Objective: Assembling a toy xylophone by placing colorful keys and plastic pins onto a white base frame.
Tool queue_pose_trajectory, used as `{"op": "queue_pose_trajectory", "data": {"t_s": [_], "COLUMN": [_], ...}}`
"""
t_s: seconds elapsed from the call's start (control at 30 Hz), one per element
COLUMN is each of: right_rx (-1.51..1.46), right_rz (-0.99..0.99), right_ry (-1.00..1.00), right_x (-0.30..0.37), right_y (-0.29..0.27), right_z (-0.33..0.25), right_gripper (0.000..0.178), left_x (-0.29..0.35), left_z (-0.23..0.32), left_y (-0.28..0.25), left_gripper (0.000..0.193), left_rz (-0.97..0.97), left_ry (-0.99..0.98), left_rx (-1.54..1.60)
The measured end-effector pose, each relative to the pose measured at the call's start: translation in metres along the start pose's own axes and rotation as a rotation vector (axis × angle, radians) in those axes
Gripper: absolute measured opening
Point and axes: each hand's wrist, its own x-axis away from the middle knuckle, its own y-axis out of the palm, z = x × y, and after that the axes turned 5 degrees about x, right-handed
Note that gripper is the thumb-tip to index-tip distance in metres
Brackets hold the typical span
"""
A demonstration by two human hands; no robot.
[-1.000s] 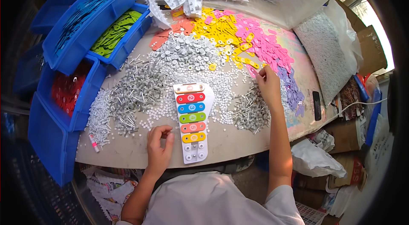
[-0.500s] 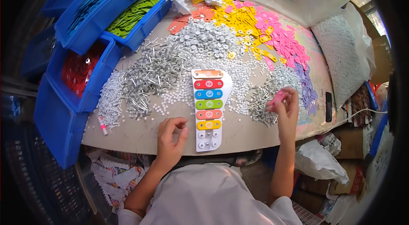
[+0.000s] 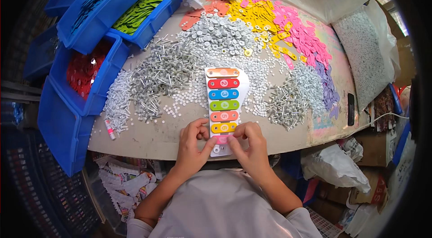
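Note:
A toy xylophone with a white base (image 3: 243, 86) stands upright in front of me near the table's front edge. Bars in orange, red, blue, green, salmon and yellow (image 3: 223, 127) run down it. Just below the yellow one lies a pink bar (image 3: 222, 139), lined up across the base. My left hand (image 3: 191, 150) has its fingers curled, with the thumb at the pink bar's left end. At the right end, my right hand (image 3: 253, 150) pinches the bar between thumb and finger. Below it, a white post (image 3: 216, 149) shows at the base's bottom.
Metal pins (image 3: 162, 69), grey-white caps (image 3: 216, 35) and small white washers lie heaped behind. Yellow (image 3: 252, 15), pink (image 3: 303, 35) and purple bars (image 3: 327, 86) pile toward the right. Blue bins (image 3: 102, 98) stand left. A black phone-like object (image 3: 350, 109) and a glue-stick-like tube (image 3: 110, 130) lie at the sides.
My right hand has come left from the pin heap, bringing the pink bar onto the xylophone. My left hand has moved right to meet it. The xylophone sits slightly higher in view.

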Motion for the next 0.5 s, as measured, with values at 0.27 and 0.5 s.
{"op": "queue_pose_trajectory", "data": {"t_s": [0.27,0.5], "right_rx": [0.050,0.321], "right_rz": [-0.062,0.422], "right_ry": [0.041,-0.015], "right_x": [0.002,-0.017], "right_y": [-0.008,-0.069], "right_z": [0.029,0.054], "right_gripper": [0.021,0.008], "left_x": [-0.005,-0.003], "left_z": [-0.005,-0.013], "left_y": [-0.002,-0.013], "left_gripper": [0.059,0.048], "left_rz": [-0.065,0.025], "left_ry": [-0.068,-0.090], "left_rx": [0.086,0.238]}}
